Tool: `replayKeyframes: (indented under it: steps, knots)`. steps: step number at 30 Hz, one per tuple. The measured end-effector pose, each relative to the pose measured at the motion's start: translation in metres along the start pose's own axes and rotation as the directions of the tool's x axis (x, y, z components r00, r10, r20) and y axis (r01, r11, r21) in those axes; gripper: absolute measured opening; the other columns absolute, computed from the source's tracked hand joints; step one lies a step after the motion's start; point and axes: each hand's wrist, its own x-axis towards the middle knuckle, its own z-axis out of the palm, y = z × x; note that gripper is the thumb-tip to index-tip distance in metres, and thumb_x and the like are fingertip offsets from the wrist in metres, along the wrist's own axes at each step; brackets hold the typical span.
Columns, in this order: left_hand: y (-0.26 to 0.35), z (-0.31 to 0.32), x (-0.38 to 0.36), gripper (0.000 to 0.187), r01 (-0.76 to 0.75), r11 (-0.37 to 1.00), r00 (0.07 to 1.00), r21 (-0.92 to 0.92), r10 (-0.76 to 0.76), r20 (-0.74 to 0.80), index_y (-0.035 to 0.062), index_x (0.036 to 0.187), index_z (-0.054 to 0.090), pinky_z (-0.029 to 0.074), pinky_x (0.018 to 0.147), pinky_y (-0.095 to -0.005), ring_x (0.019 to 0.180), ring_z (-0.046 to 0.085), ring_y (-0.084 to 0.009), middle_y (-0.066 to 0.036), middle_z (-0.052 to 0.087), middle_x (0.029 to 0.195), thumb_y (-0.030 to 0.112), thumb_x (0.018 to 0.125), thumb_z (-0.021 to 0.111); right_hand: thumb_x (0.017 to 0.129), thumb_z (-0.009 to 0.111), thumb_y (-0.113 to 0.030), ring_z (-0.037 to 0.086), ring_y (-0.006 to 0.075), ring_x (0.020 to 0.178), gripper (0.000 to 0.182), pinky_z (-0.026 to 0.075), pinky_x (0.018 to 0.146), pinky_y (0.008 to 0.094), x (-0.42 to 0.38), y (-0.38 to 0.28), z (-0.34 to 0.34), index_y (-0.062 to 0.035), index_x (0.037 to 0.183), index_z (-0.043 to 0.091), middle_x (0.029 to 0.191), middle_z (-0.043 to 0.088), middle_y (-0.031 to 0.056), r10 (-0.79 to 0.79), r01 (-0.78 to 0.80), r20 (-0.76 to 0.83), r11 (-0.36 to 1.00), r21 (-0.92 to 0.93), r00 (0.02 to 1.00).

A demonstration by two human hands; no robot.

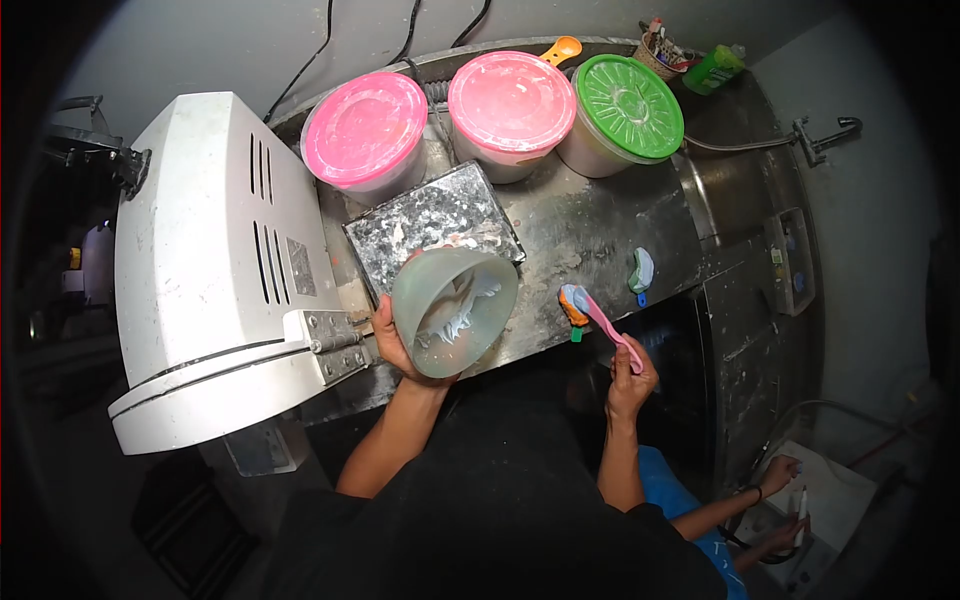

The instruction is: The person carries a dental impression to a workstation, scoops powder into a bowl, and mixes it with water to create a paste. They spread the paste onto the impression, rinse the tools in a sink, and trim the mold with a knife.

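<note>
My left hand (398, 345) holds a translucent grey-green mixing bowl (495, 325), tilted so that its inside shows, with pale bluish paste smeared on the wall. A pink spatula (610, 325) is gripped in my right hand (632, 380). Its tip, carrying pale paste, touches an orange tray with a green handle (573, 315) near the bench's front edge. To the right of it lies a second tray (640, 272), filled with pale blue material and with a blue tab.
Behind are two pink-lidded tubs (365, 130) (512, 105) and a green-lidded tub (628, 108). A stained vibrating plate (430, 225) lies behind the bowl. At left stands a white machine (220, 230); a faucet (825, 138) is at right. Another person's hands (785, 500) are at lower right.
</note>
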Motion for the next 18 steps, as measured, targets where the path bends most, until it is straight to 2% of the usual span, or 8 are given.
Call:
replayKeyframes:
  steps: [4, 5, 8, 11, 18]
  knots:
    - [0.001, 0.0, -0.001, 0.07, 0.003, 1.0, 0.999, -0.02, -0.002, 0.052, -0.0018, 0.139, 0.045, 0.036, 0.109, -0.0517, 0.128, 0.047, -0.0373, -0.021, 0.046, 0.142, 0.051, 0.094, 0.044, 0.089, 0.072, -0.011, 0.049, 0.0072, 0.066, 0.019, 0.036, 0.057, 0.0215, 0.001, -0.006, 0.0, 0.0016, 0.103, 0.071, 0.076, 0.057, -0.0002, -0.188, 0.202, 0.078, 0.95, -0.238, 0.979]
    - [0.001, 0.001, -0.001, 0.07, 0.005, 1.0, 0.998, -0.021, -0.004, 0.066, -0.0015, 0.139, 0.045, 0.037, 0.109, -0.0518, 0.128, 0.047, -0.0373, -0.021, 0.046, 0.142, 0.051, 0.093, 0.044, 0.089, 0.073, -0.011, 0.049, 0.0077, 0.066, 0.019, 0.037, 0.057, 0.022, 0.0, -0.007, 0.0, 0.001, 0.102, 0.071, 0.076, 0.057, 0.0002, -0.199, 0.215, 0.087, 0.943, -0.255, 0.976]
    - [0.003, -0.008, -0.004, 0.068, 0.012, 0.999, 1.0, 0.05, -0.014, 0.021, 0.0066, 0.143, 0.04, 0.028, 0.113, -0.0611, 0.136, 0.038, -0.0414, -0.021, 0.04, 0.146, 0.051, 0.092, 0.045, 0.087, 0.074, -0.011, 0.051, 0.0093, 0.067, 0.019, 0.038, 0.058, 0.0233, -0.003, -0.01, 0.002, -0.0005, 0.102, 0.072, 0.076, 0.058, 0.0018, -0.242, 0.267, 0.118, 0.916, -0.3, 0.963]
    - [0.004, -0.011, -0.006, 0.068, 0.023, 1.0, 1.0, 0.001, -0.023, -0.01, 0.0067, 0.143, 0.04, 0.029, 0.113, -0.0611, 0.135, 0.039, -0.0418, -0.02, 0.042, 0.146, 0.05, 0.092, 0.045, 0.086, 0.074, -0.01, 0.051, 0.0105, 0.068, 0.018, 0.039, 0.059, 0.0242, -0.005, -0.013, 0.006, -0.0015, 0.103, 0.072, 0.076, 0.058, 0.0028, -0.295, 0.329, 0.151, 0.889, -0.319, 0.943]
    - [0.005, -0.013, -0.005, 0.067, 0.011, 0.995, 0.997, 0.1, -0.003, -0.081, 0.0058, 0.143, 0.041, 0.033, 0.111, -0.0582, 0.132, 0.044, -0.0393, -0.019, 0.045, 0.143, 0.05, 0.093, 0.043, 0.087, 0.073, -0.008, 0.049, 0.0099, 0.068, 0.017, 0.037, 0.06, 0.0244, -0.006, -0.015, 0.008, -0.0021, 0.103, 0.072, 0.076, 0.057, 0.0019, -0.34, 0.367, 0.14, 0.873, -0.321, 0.93]
